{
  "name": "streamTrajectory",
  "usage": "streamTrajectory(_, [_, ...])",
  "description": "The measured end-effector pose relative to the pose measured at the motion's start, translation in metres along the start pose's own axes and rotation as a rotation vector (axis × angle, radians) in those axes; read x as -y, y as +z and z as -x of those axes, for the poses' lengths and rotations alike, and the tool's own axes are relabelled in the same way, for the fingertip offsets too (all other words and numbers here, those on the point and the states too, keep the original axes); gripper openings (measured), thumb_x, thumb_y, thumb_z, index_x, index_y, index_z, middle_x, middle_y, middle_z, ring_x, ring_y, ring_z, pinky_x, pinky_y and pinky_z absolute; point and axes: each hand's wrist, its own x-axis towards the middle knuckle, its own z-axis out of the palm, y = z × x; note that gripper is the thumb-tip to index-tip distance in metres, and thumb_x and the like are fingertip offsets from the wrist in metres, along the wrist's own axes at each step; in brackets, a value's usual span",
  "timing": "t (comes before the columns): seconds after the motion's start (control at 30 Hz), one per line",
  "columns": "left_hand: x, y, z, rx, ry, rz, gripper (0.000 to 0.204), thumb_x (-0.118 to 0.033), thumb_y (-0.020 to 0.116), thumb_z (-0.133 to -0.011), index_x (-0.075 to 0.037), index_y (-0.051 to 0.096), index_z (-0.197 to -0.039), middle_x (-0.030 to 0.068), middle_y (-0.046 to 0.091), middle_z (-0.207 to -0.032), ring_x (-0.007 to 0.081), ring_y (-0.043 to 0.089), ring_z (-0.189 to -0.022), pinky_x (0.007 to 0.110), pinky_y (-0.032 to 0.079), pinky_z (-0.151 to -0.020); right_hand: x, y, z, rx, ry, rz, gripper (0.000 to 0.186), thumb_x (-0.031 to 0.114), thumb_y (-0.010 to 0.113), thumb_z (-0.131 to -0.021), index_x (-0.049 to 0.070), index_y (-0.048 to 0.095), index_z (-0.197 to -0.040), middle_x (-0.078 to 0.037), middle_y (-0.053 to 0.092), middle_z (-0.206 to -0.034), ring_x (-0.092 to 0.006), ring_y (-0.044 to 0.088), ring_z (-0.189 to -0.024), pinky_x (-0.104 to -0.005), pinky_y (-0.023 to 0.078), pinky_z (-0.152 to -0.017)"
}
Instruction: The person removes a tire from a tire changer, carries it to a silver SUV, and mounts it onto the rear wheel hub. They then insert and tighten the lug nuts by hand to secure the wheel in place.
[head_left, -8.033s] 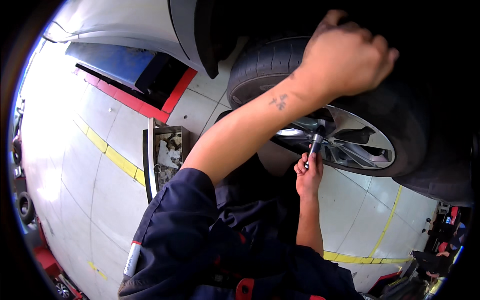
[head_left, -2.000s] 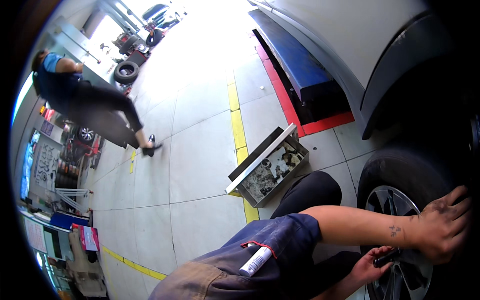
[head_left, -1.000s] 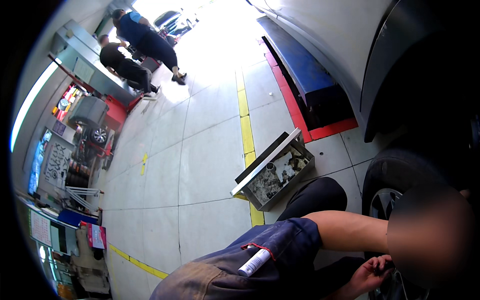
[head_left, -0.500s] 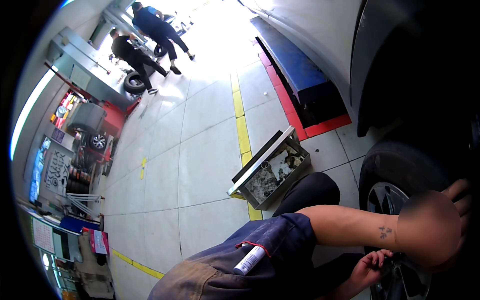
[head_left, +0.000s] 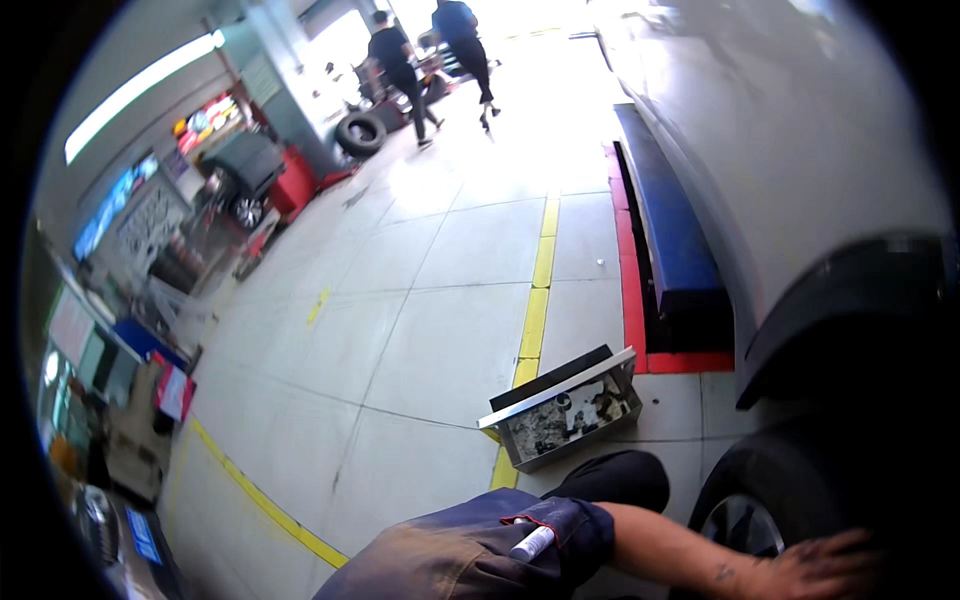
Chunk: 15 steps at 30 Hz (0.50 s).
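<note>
The left hand (head_left: 820,565) lies flat, fingers spread, on the black tyre (head_left: 800,480) at the lower right edge of the view. The tyre stands upright on the grey floor under the dark wheel arch of a light-coloured car (head_left: 790,170), and part of its silver spoked rim (head_left: 742,523) shows just beside the forearm. The right hand is out of sight.

Far left of the fingers (head_left: 840,555) resting on the tyre, against the workshop wall: a glowing blue rectangular screen (head_left: 100,220), a red-and-yellow lit sign panel (head_left: 205,112) beyond it. Nearer, lower left: a pale upright rectangular poster board (head_left: 72,325), a red-and-white square placard (head_left: 173,392), a small blue screen (head_left: 140,535) near the bottom rim.
</note>
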Motion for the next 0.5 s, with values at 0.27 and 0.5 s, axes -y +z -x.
streamTrajectory(0.27, [-0.040, -0.036, 0.034, 0.420, -0.110, 0.324, 0.019, -0.008, 0.055, -0.085, 0.002, 0.067, -0.094, 0.0213, 0.067, -0.105, 0.0346, 0.065, -0.103, 0.053, 0.049, -0.094, 0.005, -0.013, 0.041, -0.327, -0.334, 0.548, 0.037, 0.011, 0.059, -0.091, 0.004, 0.049, -0.126, -0.008, 0.057, -0.114, -0.0174, 0.055, -0.105, -0.0340, 0.048, -0.088])
streamTrajectory(0.5, [-0.055, -0.029, 0.005, 0.479, -0.063, 0.280, 0.033, -0.009, 0.046, -0.088, 0.001, 0.061, -0.116, 0.0170, 0.061, -0.124, 0.0341, 0.057, -0.118, 0.045, 0.042, -0.103, -0.008, 0.022, 0.063, -0.513, -0.480, 0.748, 0.015, 0.018, 0.065, -0.090, 0.005, 0.062, -0.097, -0.002, 0.062, -0.080, -0.0107, 0.060, -0.073, -0.0259, 0.048, -0.066])
